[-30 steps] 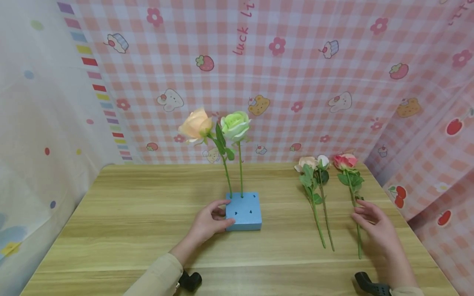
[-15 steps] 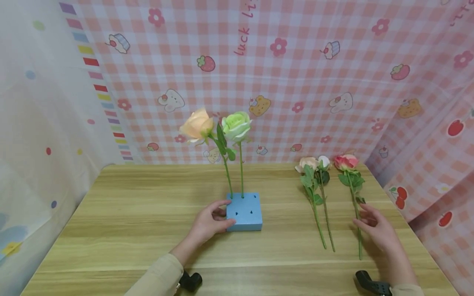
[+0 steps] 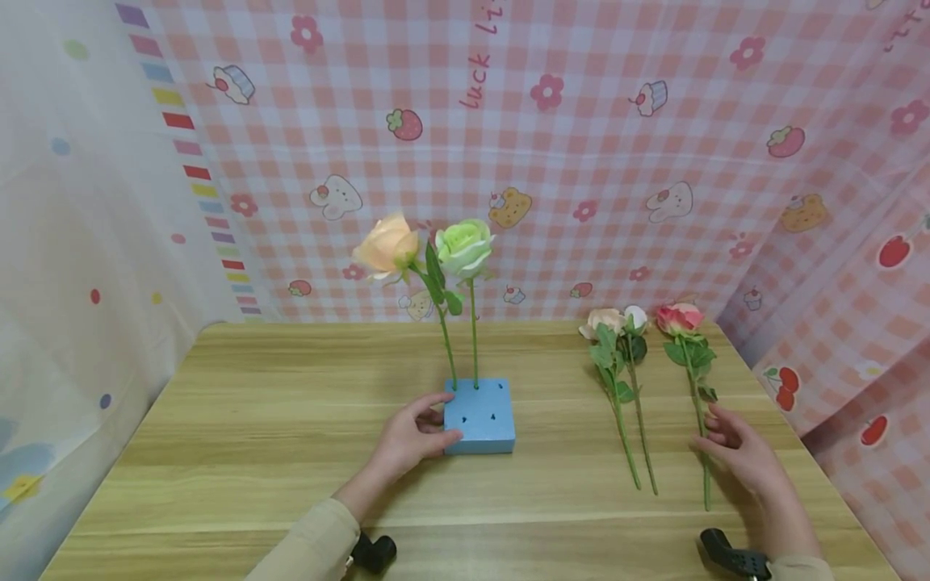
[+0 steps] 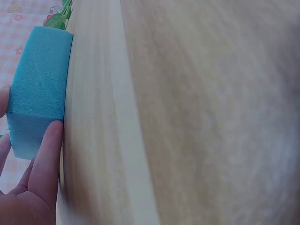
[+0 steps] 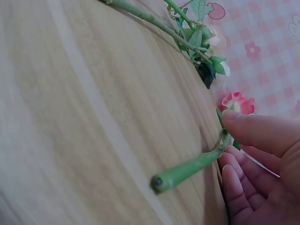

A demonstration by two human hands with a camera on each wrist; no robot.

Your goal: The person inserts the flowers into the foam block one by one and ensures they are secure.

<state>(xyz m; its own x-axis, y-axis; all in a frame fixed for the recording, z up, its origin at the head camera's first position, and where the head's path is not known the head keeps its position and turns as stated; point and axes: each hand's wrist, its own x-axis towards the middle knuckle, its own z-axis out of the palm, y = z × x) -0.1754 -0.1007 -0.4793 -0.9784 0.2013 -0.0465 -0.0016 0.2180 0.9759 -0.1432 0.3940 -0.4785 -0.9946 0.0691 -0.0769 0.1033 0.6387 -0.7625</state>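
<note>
Left hand [image 3: 410, 436] grips block [image 3: 481, 403], its two standing roses [image 3: 465, 248] in head view only; right hand [image 3: 748, 456] at stem [image 5: 187, 173] of pink rose [image 5: 238, 103], pinch uncertain even in right wrist view.

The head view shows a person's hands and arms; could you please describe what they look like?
The left hand and right hand are bare. The left sleeve and right sleeve are plain beige. A black, rounded piece shows near each sleeve, one left, one right.

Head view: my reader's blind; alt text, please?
A person's left hand grips a blue block planted with peach and green roses. The right hand is at a pink rose's stem, beside cream and white roses lying on the table.
</note>
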